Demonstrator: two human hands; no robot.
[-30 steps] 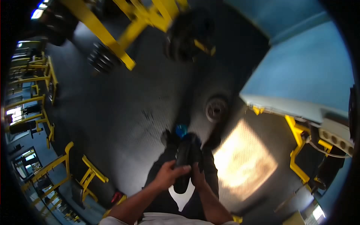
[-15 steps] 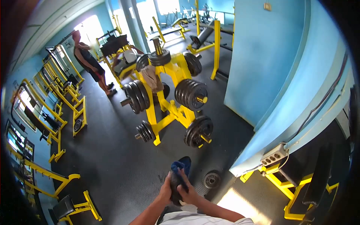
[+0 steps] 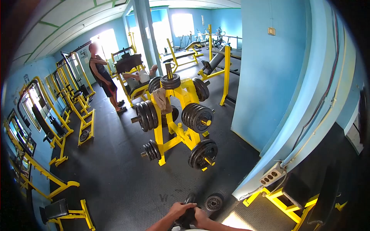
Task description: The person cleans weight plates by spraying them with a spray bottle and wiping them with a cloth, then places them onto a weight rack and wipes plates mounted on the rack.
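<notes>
Low in the head view, my left hand [image 3: 179, 210] and my right hand [image 3: 200, 218] are close together, with fingers curled about a dark object [image 3: 185, 219]. Its kind is hard to make out, as the hands and the bottom edge hide much of it. Just beyond the fingers a black rounded shape [image 3: 190, 198] shows; whether it belongs to the held object I cannot tell. To the right of my hands, a small round black weight [image 3: 213, 203] rests on the dark floor.
A yellow rack [image 3: 181, 134] bearing black weight plates [image 3: 198, 117] and a brown cloth [image 3: 162, 101] stands ahead. A person [image 3: 102, 75] stands back left, near another person [image 3: 142, 76] on a machine. A blue wall [image 3: 269, 77] and power strip [image 3: 271, 174] are at right.
The view has tilted up, so my hands sit lower in it. The blue cloth seen at my hands earlier no longer shows. My left hand now lies more over the object's top.
</notes>
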